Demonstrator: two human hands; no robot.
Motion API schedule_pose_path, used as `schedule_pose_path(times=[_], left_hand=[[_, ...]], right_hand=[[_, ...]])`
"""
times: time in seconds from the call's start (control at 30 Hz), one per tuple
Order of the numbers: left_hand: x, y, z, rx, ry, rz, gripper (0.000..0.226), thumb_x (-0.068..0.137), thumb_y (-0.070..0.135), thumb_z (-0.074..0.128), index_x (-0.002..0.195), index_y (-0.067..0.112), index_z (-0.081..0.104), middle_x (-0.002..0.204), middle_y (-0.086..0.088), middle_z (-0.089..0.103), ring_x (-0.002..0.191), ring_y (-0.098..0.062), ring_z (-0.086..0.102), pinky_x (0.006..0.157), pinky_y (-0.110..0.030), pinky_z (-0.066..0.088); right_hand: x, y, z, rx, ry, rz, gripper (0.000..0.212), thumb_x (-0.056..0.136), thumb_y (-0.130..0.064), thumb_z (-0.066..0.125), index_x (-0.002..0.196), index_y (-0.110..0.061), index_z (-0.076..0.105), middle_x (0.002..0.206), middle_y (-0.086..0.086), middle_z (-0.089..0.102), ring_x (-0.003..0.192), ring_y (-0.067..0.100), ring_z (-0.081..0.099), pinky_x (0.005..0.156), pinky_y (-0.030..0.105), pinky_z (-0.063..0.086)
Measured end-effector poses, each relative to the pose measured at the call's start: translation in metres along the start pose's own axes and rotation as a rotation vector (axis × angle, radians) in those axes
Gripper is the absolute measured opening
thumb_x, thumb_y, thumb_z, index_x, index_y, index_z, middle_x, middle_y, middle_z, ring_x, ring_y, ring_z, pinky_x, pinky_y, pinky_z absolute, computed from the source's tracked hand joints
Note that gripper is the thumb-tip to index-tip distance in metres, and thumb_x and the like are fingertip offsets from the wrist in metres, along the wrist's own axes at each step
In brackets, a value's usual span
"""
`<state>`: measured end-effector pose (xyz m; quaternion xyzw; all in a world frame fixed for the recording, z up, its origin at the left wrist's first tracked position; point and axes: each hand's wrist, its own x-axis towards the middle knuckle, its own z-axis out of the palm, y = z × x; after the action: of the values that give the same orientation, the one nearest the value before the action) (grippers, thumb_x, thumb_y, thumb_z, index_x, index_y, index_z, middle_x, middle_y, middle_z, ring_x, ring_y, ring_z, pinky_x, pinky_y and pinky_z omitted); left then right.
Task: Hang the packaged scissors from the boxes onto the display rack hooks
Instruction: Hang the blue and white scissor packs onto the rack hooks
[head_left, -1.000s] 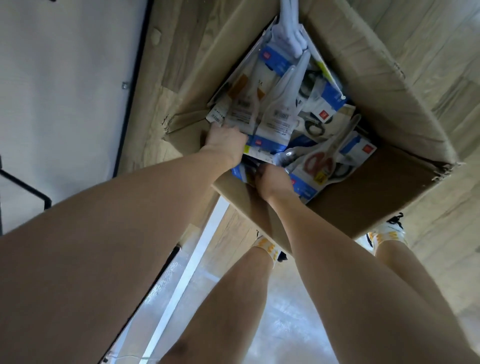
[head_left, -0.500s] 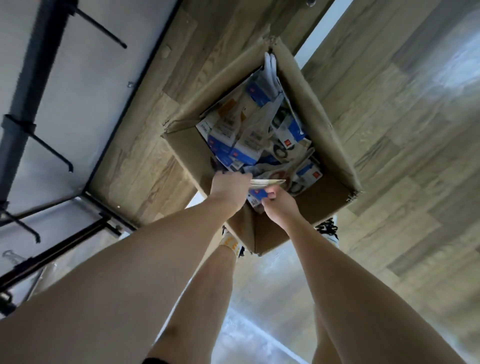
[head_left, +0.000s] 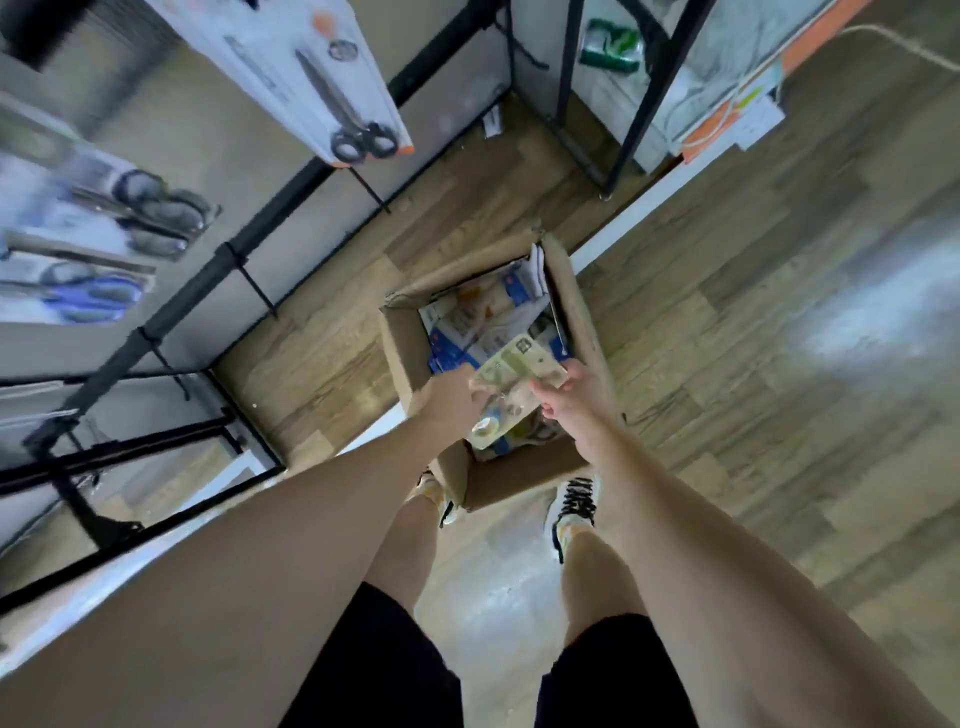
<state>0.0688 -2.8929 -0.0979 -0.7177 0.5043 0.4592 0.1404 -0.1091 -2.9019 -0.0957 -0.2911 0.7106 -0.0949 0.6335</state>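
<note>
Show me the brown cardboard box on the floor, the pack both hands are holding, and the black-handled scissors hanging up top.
Brown cardboard box (head_left: 402, 358): head view, left wall.
Held scissors pack (head_left: 519, 364): head view, card back.
Black-handled scissors (head_left: 363, 139): head view, handles.

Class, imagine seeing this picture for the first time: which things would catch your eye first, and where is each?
Two bare arms reach down to the centre, where the left hand and right hand hold a packaged scissors above an open cardboard box on the wooden floor. At upper left, more scissors packs hang on a black display rack.
</note>
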Motion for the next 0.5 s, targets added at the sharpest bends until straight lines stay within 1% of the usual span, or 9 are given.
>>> schedule_pose_path(times=[0.07, 0.13, 0.17, 0.23, 0.3, 0.33, 0.43, 0.47, 0.5], left_hand=[[-0.021, 0.008, -0.02, 0.039, 0.035, 0.013, 0.04, 0.101, 0.033, 0.05, 0.132, 0.008, 0.047, 0.124, -0.016, 0.058, 0.115, -0.036, 0.055, 0.09, -0.041, 0.047], [-0.051, 0.022, -0.046, -0.003, 0.077, 0.026, 0.053, 0.1, 0.035, 0.051, 0.145, 0.01, 0.038, 0.144, -0.015, 0.047, 0.128, -0.034, 0.048, 0.101, -0.041, 0.043], [-0.07, 0.031, -0.06, -0.037, 0.107, 0.034, 0.058, 0.1, 0.037, 0.051, 0.149, 0.012, 0.033, 0.147, -0.014, 0.044, 0.129, -0.034, 0.047, 0.101, -0.042, 0.043], [-0.109, 0.044, -0.088, -0.08, 0.189, 0.05, 0.062, 0.098, 0.043, 0.051, 0.151, 0.017, 0.03, 0.139, -0.016, 0.051, 0.118, -0.036, 0.054, 0.092, -0.043, 0.049], [-0.142, 0.054, -0.111, -0.11, 0.268, 0.062, 0.063, 0.095, 0.052, 0.048, 0.148, 0.021, 0.034, 0.124, -0.015, 0.06, 0.105, -0.035, 0.059, 0.085, -0.046, 0.052], [-0.159, 0.059, -0.121, -0.122, 0.296, 0.077, 0.061, 0.094, 0.053, 0.048, 0.144, 0.021, 0.038, 0.117, -0.013, 0.062, 0.101, -0.033, 0.06, 0.083, -0.046, 0.053], [-0.21, 0.078, -0.151, -0.19, 0.324, 0.132, 0.043, 0.098, 0.04, 0.052, 0.129, 0.011, 0.049, 0.098, -0.009, 0.064, 0.087, -0.027, 0.062, 0.075, -0.042, 0.053], [-0.226, 0.085, -0.16, -0.21, 0.328, 0.154, 0.039, 0.099, 0.036, 0.052, 0.127, 0.009, 0.049, 0.099, -0.01, 0.063, 0.089, -0.028, 0.062, 0.076, -0.041, 0.052], [-0.24, 0.09, -0.168, -0.211, 0.337, 0.175, 0.04, 0.1, 0.035, 0.051, 0.129, 0.008, 0.048, 0.107, -0.012, 0.064, 0.095, -0.03, 0.062, 0.079, -0.039, 0.051]], right_hand=[[-0.023, -0.022, -0.007, -0.034, -0.032, -0.042, 0.018, 0.087, -0.023, 0.074, 0.089, -0.02, 0.057, 0.088, 0.008, 0.067, 0.087, 0.032, 0.066, 0.084, 0.051, 0.056], [-0.053, -0.047, -0.013, -0.062, -0.065, -0.073, 0.014, 0.088, -0.025, 0.071, 0.096, -0.02, 0.06, 0.089, 0.009, 0.066, 0.081, 0.03, 0.062, 0.073, 0.043, 0.053], [-0.072, -0.061, -0.017, -0.081, -0.072, -0.09, 0.016, 0.09, -0.026, 0.068, 0.101, -0.018, 0.06, 0.089, 0.008, 0.065, 0.079, 0.026, 0.06, 0.069, 0.04, 0.049], [-0.117, -0.09, -0.026, -0.167, -0.086, -0.173, 0.017, 0.093, -0.027, 0.065, 0.104, -0.017, 0.058, 0.095, 0.003, 0.065, 0.082, 0.021, 0.06, 0.071, 0.035, 0.045], [-0.16, -0.114, -0.034, -0.241, -0.05, -0.257, 0.018, 0.094, -0.027, 0.064, 0.107, -0.018, 0.056, 0.097, -0.001, 0.063, 0.089, 0.02, 0.06, 0.074, 0.031, 0.042], [-0.18, -0.124, -0.038, -0.26, -0.032, -0.285, 0.018, 0.094, -0.026, 0.064, 0.107, -0.018, 0.056, 0.095, -0.003, 0.062, 0.089, 0.02, 0.06, 0.073, 0.029, 0.041], [-0.234, -0.149, -0.051, -0.266, 0.045, -0.335, 0.013, 0.093, -0.021, 0.065, 0.101, -0.016, 0.056, 0.086, -0.006, 0.06, 0.083, 0.018, 0.061, 0.055, 0.019, 0.038], [-0.249, -0.155, -0.054, -0.259, 0.072, -0.367, 0.01, 0.092, -0.02, 0.065, 0.098, -0.015, 0.058, 0.081, -0.008, 0.06, 0.079, 0.017, 0.062, 0.049, 0.014, 0.036], [-0.266, -0.164, -0.057, -0.25, 0.102, -0.386, 0.007, 0.092, -0.019, 0.065, 0.094, -0.016, 0.059, 0.076, -0.009, 0.058, 0.074, 0.014, 0.062, 0.045, 0.01, 0.034]])
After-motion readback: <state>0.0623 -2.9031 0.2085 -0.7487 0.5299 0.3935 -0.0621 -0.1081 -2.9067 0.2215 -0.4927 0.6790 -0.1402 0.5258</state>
